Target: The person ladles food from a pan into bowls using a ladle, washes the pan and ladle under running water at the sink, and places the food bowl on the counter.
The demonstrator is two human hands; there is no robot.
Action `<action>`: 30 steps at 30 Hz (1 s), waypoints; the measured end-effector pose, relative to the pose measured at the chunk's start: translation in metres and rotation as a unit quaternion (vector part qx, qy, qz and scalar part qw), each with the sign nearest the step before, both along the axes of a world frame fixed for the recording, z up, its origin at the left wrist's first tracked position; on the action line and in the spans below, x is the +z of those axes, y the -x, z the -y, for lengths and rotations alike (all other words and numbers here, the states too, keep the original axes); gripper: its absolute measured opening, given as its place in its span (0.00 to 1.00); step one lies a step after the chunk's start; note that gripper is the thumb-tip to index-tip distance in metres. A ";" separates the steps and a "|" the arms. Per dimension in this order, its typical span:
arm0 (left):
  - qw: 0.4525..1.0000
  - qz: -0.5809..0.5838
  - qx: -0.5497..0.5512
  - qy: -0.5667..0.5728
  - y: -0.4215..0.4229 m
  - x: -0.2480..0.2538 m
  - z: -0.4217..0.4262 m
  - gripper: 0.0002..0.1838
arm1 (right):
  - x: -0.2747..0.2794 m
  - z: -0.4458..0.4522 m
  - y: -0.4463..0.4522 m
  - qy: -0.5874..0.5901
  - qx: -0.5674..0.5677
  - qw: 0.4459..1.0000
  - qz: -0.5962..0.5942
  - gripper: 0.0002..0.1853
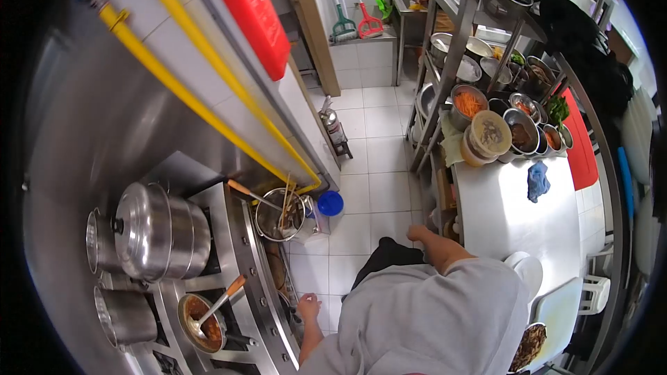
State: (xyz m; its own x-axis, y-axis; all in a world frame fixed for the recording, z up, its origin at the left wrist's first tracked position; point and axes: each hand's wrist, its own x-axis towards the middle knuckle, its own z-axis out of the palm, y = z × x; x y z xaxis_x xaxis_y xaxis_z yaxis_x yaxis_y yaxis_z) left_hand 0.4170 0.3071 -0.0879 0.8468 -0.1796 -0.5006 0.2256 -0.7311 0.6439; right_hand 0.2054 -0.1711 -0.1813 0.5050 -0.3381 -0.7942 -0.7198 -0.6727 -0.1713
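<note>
My left hand (pixel 309 307) hangs low beside the stove front, fingers loosely bent and a little apart, nothing visible in them. My right hand (pixel 417 234) is near the shelf under the counter; its fingers look curled in, and I see no object in it. On the stove (pixel 240 274), left of my left hand, sits a small pan (pixel 185 309) of reddish-brown sauce. A ladle (pixel 224 298) with a wooden handle rests in it. Ahead of my left hand stands a metal pot (pixel 260 226) holding chopsticks and a wooden-handled utensil.
Large lidded pot (pixel 187 232) and an open pot (pixel 132 316) occupy the stove. A white counter (pixel 497 219) runs along my right, carrying a lidded tub (pixel 486 137), food bowls and a blue cloth (pixel 537 182). A fire extinguisher (pixel 333 127) stands by the wall ahead, on the tiled floor (pixel 385 160).
</note>
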 end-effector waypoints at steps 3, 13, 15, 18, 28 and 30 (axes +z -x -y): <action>0.995 -0.002 -0.046 -0.090 -0.002 -0.047 0.008 0.11 | 0.016 0.021 -0.031 0.032 -0.161 0.981 0.101 0.20; 0.986 0.134 -0.098 -0.006 -0.054 -0.054 0.158 0.24 | 0.146 0.192 -0.108 -0.073 -0.088 0.985 0.126 0.23; 0.981 0.098 -0.154 0.066 -0.081 -0.044 0.210 0.25 | 0.228 0.243 -0.139 0.152 -0.063 0.914 0.370 0.22; 0.944 0.096 -0.301 0.093 -0.123 -0.033 0.292 0.26 | 0.388 0.264 -0.159 0.379 -0.175 0.695 0.586 0.25; 0.894 0.000 -0.372 0.251 -0.200 0.073 0.485 0.25 | 0.154 0.233 -0.134 0.179 -0.162 0.938 0.248 0.18; 0.877 -0.010 -0.383 0.289 -0.215 0.058 0.488 0.24 | 0.089 0.199 -0.112 0.049 -0.300 0.943 0.134 0.23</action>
State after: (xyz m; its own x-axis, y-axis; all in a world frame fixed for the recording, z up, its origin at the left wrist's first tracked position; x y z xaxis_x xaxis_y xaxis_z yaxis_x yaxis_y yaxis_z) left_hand 0.6324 -0.1804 -0.0301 0.3584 -0.9214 -0.1503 -0.1747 -0.2244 0.9587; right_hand 0.3172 -0.3704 -0.0926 0.3778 -0.6922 -0.6149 -0.9156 -0.1805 -0.3594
